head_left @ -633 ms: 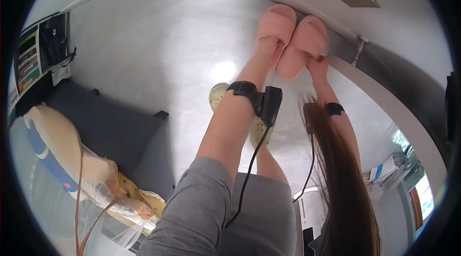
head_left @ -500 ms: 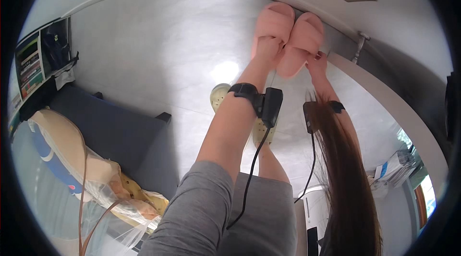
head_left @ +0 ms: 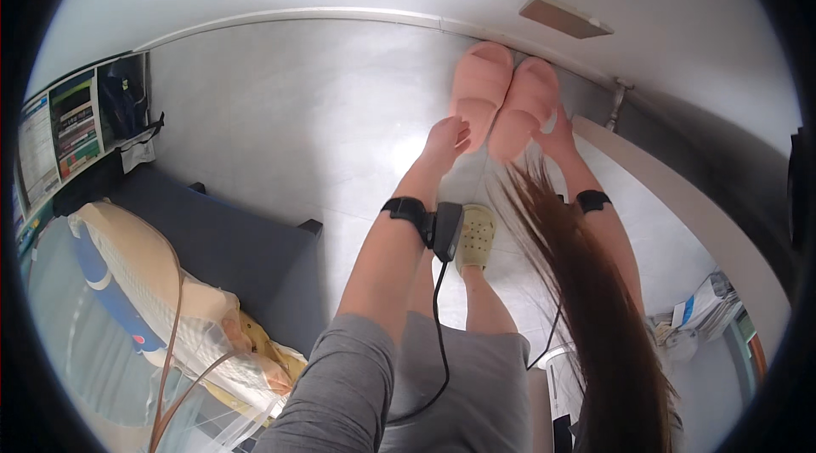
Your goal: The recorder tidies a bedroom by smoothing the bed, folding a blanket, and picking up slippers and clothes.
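Two pink slippers lie side by side on the pale floor against the wall: the left slipper and the right slipper, toes toward the wall. Just beside the near left edge of the left slipper is my left hand, its fingers loosely bent and apart, holding nothing. My right hand is at the right side of the right slipper, thumb and fingers spread; whether it touches the slipper I cannot tell. A black strapped device with a cable sits on my left wrist; a black strap circles my right forearm.
A green clog is on my foot. Dark seat and a cream bag stand left, by a bookshelf. A pale curved edge runs along the right. Long hair hangs over part of my right arm.
Both hands have let go of the slippers and drawn back toward me. The slippers stay side by side at the wall. The view has shifted, showing more wall.
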Motion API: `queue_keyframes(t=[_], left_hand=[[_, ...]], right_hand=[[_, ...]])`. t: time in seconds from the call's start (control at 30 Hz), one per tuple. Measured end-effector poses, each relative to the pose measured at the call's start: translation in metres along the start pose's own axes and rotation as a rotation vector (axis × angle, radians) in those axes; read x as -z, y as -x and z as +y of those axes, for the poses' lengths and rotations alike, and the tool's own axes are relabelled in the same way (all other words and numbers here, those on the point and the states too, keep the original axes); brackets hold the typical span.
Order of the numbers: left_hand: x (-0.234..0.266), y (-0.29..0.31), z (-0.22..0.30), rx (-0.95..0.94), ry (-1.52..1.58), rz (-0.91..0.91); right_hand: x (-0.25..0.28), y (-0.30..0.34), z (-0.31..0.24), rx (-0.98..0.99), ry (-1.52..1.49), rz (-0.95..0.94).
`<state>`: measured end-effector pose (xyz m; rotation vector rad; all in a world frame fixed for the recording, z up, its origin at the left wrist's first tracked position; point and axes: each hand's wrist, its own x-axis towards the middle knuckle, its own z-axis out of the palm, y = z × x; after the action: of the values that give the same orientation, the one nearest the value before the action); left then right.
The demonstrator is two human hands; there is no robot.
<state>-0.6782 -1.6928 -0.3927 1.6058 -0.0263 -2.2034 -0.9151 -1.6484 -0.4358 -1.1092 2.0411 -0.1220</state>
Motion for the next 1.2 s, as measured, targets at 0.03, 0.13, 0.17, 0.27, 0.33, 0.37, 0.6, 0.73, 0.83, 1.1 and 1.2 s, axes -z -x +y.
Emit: queue_keyframes(t=[0.03, 0.13, 0.17, 0.27, 0.33, 0.37, 0.6, 0.73, 0.83, 1.1, 1.2], left_hand=[[0.009, -0.014, 0.006, 0.008, 0.045, -0.029], [-0.005, -0.052, 0.012, -0.095, 0.246, -0.113], [-0.017, -0.058, 0.013, -0.135, 0.324, -0.169], [-0.025, -0.057, 0.015, -0.231, 0.450, -0.172], [-0.020, -0.046, 0.018, -0.285, 0.505, -0.149], [-0.013, -0.037, 0.024, -0.310, 0.538, -0.160], [0.047, -0.034, 0.070, -0.280, 0.450, -0.095], [0.045, -0.027, 0.072, -0.270, 0.400, -0.059], [0.053, -0.035, 0.069, -0.272, 0.421, 0.026], [0.063, -0.052, 0.087, -0.293, 0.396, 0.045], [0.058, -0.050, 0.086, -0.246, 0.394, -0.026]], right_hand=[[-0.005, -0.003, -0.010, 0.008, -0.047, -0.032], [-0.017, -0.017, -0.022, 0.033, -0.059, -0.023], [-0.022, -0.020, -0.019, 0.053, 0.015, 0.035], [-0.029, -0.019, -0.030, 0.020, 0.112, 0.071], [-0.032, -0.010, -0.052, -0.016, 0.137, 0.041], [-0.036, -0.004, -0.068, -0.025, 0.153, 0.028], [-0.069, 0.000, -0.153, -0.506, -0.529, 0.029], [-0.071, 0.005, -0.153, -0.393, -0.466, 0.048], [-0.069, 0.011, -0.157, -0.373, -0.513, 0.056], [-0.072, 0.013, -0.166, -0.356, -0.796, -0.007], [-0.084, 0.006, -0.137, 0.085, -0.293, 0.059]])
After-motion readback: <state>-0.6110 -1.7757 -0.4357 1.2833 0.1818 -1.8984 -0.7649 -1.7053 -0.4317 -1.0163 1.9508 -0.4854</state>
